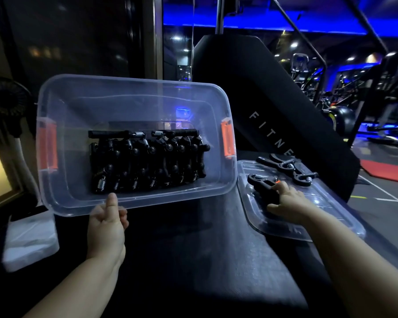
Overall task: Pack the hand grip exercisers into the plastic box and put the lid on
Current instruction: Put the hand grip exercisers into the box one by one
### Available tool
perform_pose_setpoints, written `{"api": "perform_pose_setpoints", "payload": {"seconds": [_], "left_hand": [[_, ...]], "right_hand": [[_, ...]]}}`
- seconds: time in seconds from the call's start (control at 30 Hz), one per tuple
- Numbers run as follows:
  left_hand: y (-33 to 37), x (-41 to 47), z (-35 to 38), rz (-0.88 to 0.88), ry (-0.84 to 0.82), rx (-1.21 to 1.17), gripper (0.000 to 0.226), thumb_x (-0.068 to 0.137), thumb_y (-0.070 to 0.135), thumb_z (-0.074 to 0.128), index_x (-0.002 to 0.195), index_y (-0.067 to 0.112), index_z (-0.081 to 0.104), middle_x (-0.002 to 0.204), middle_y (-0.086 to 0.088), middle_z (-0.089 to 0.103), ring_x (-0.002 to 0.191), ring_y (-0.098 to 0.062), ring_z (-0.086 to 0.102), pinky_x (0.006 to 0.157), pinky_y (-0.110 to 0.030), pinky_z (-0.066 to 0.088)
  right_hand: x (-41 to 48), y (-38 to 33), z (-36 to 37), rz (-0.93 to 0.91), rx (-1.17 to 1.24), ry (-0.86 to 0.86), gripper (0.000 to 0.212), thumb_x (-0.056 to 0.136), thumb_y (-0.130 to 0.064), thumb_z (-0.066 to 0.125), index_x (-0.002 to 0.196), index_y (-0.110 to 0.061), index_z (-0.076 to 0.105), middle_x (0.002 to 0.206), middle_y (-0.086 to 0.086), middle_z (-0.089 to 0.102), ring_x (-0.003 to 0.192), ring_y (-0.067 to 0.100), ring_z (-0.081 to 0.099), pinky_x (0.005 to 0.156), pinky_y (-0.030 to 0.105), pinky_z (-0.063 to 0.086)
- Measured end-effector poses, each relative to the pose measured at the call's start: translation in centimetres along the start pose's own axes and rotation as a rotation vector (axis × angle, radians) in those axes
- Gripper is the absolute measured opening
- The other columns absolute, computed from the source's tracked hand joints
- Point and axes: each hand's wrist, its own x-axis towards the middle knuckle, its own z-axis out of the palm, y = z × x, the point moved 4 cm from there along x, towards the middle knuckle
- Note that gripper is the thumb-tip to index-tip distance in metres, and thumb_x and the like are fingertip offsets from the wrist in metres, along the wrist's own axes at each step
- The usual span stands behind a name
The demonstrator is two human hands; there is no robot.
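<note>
Nearest me, my left hand (107,222) grips the near rim of the tilted plastic box (62,203), which holds packed exercisers (147,161). My right hand (287,200) closes around one exerciser (261,184) on the lid (308,226), just beside the box.

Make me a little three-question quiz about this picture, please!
1. The plastic box is open. Where is its lid? A) on top of it B) lying beside it, to the right
2. True or false: the right hand grips an exerciser that lies on the lid.
3. Fill in: the left hand holds the box by its near ____.
Key: 1 B; 2 true; 3 rim.
</note>
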Motion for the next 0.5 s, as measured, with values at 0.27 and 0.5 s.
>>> {"api": "perform_pose_setpoints", "payload": {"seconds": [0.27, 0.5], "left_hand": [[-0.3, 0.0, -0.3, -0.019, 0.001, 0.024, 0.033, 0.096, 0.046, 0.047, 0.076, 0.020, 0.050, 0.070, -0.001, 0.050, 0.061, -0.011, 0.044, 0.064, -0.025, 0.041], [-0.7, 0.4, -0.3, -0.013, 0.000, 0.024, 0.032, 0.096, 0.046, 0.048, 0.077, 0.020, 0.052, 0.069, 0.000, 0.050, 0.060, -0.011, 0.044, 0.064, -0.025, 0.041]], "right_hand": [[-2.5, 0.9, -0.6, -0.067, 0.022, -0.006, 0.062, 0.077, -0.036, 0.070, 0.130, -0.028, 0.040, 0.136, 0.005, 0.045, 0.118, 0.026, 0.046, 0.092, 0.036, 0.040], [-1.8, 0.0, -1.2, 0.013, -0.085, 0.213, 0.054, 0.077, -0.070, 0.057, 0.115, -0.033, 0.049, 0.119, 0.003, 0.047, 0.120, 0.026, 0.041, 0.095, 0.044, 0.041]]}}
